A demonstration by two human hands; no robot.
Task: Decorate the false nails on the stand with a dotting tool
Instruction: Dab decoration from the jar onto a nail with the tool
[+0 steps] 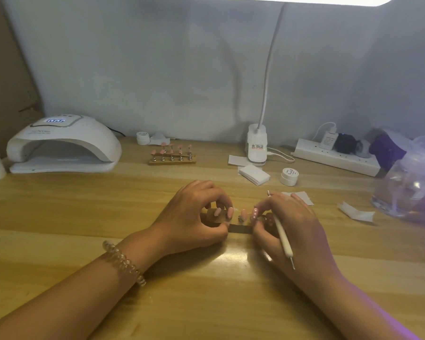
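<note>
Left hand: I've got my left hand (196,214) curled over the left end of the stand (241,228); fingers hooked over the far side, thumb pinching in from the near side; a firm hold on the stand.
Right hand: my right hand (290,224) is at the stand's right end, fingertips pressed to it; the same hand holds the dotting tool (281,234) tucked between thumb and fingers; a narrow grip, closed round the tool.
Dotting tool: white shaft lying slantwise across the right hand; one metal tip points back towards me, the other pokes out past the knuckles; neither tip touches a nail.
Stand: flat on the wooden table (206,303), front and centre, spanning the gap between my two hands.
False nails: pink false nails (243,213) upright in a row on the stand; one near the right hand carries pale dots; the outer ones are partly hidden by my fingers.
Wrist: a coiled hair tie (124,262) sits on the left wrist.
Back of table: a second stand (172,155) with pink nails, well apart from the hands; a white nail lamp (62,143) at far left, its display lit.
Right side: a small white pot (289,176) beside a stack of white wipes (254,174); a clip-on desk lamp (257,148) behind them; a power strip (336,158) further right.
</note>
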